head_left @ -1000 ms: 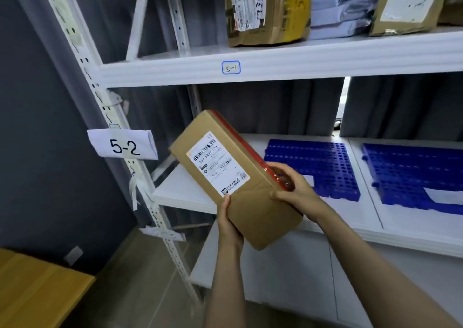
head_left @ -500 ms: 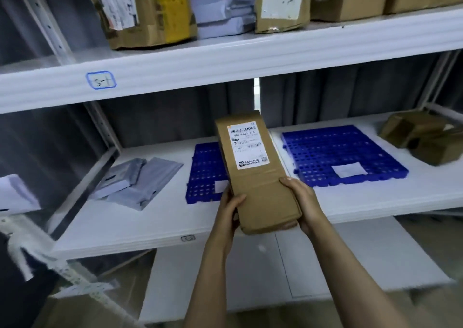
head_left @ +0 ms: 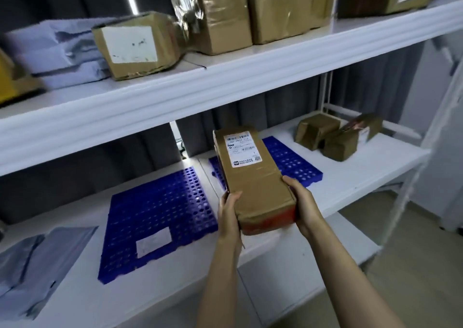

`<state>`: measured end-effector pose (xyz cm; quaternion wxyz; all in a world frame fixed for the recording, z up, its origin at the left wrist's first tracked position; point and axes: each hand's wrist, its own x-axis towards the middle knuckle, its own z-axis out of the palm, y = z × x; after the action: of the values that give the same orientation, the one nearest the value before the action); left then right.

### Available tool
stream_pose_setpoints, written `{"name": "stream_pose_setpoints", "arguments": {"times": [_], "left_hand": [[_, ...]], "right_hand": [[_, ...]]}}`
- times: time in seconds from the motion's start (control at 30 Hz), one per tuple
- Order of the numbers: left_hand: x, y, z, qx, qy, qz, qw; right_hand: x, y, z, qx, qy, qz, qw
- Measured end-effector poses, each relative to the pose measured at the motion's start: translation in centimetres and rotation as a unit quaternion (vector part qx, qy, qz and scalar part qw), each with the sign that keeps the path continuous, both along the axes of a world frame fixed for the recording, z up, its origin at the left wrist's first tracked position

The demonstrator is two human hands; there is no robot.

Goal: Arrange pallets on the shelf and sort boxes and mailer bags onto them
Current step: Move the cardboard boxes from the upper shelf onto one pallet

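My left hand (head_left: 229, 211) and right hand (head_left: 304, 202) gripping the labelled box (head_left: 253, 177) over the shelf (head_left: 350, 185), right pallet (head_left: 293, 162) behind it at 1 o'clock, left pallet (head_left: 155, 210) at 8 o'clock carrying 1 white slip (head_left: 153, 241)

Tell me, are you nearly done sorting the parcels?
Done: the left pallet and right pallet lie on the middle shelf. In hand: the left hand and right hand hold a labelled brown box by the right pallet. Left: the brown boxes at the shelf's right end and the grey mailer bags at its left lie off the pallets.
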<state>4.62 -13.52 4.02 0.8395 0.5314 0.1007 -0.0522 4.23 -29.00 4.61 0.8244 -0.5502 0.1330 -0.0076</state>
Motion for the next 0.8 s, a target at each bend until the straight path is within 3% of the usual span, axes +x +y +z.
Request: {"name": "stream_pose_setpoints", "arguments": {"times": [0.33,0.6,0.8], "left_hand": [[10.1,-11.5,1.0,0.045,0.019,-0.029,0.998],[15.2,-15.5,0.3,0.100,0.035,0.003,0.994],[15.0,-16.8,-0.9,0.195,0.049,0.039,0.979]], "right_hand": [[7.7,-9.2,0.7,-0.052,-0.022,-0.069,0.996],[13.9,-13.1,-0.1,-0.091,0.005,-0.033,0.995],[15.4,-14.4,-2.9,-0.155,-0.012,-0.010,0.988]]}}
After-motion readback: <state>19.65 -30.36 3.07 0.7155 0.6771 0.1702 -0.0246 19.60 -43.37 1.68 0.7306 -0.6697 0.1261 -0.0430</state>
